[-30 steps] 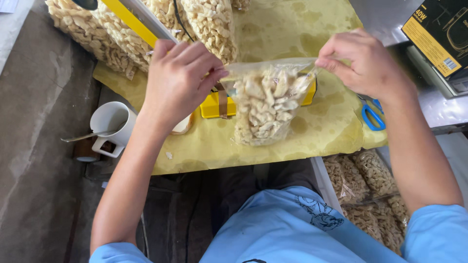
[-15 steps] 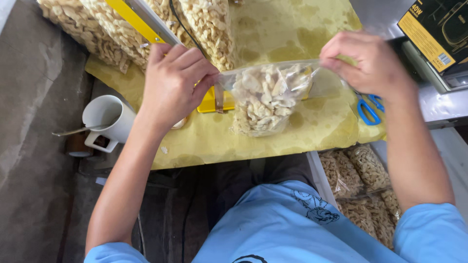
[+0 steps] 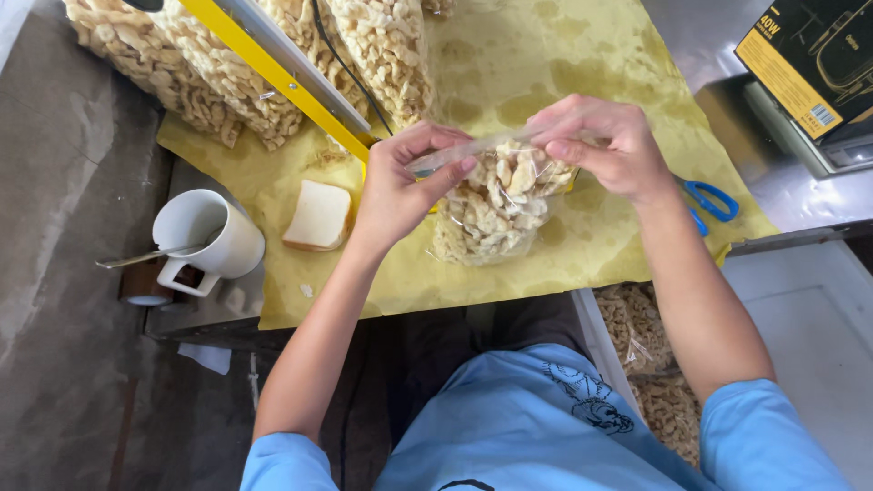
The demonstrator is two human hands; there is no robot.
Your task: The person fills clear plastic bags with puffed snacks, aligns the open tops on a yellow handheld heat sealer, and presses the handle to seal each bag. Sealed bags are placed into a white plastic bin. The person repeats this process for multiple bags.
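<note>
A clear plastic bag of pale crunchy snacks (image 3: 496,205) hangs over the yellow-covered table (image 3: 582,264). My left hand (image 3: 400,186) pinches the left end of the bag's top edge between thumb and fingers. At the right end of that edge my right hand (image 3: 600,145) pinches it too. The top is pulled flat and taut between both hands. A yellow bar sealer (image 3: 282,77) lies slanted just behind my left hand.
Large bags of the same snacks (image 3: 236,68) lie at the back left. A slice of bread (image 3: 318,216), a white mug with a spoon (image 3: 205,241), blue scissors (image 3: 714,202), a black and yellow box (image 3: 814,59) and a bin of filled bags (image 3: 650,364) surround the work spot.
Both hands have come closer together on the bag's top edge. My left hand has lifted off the sealer, and the slice of bread is now uncovered.
</note>
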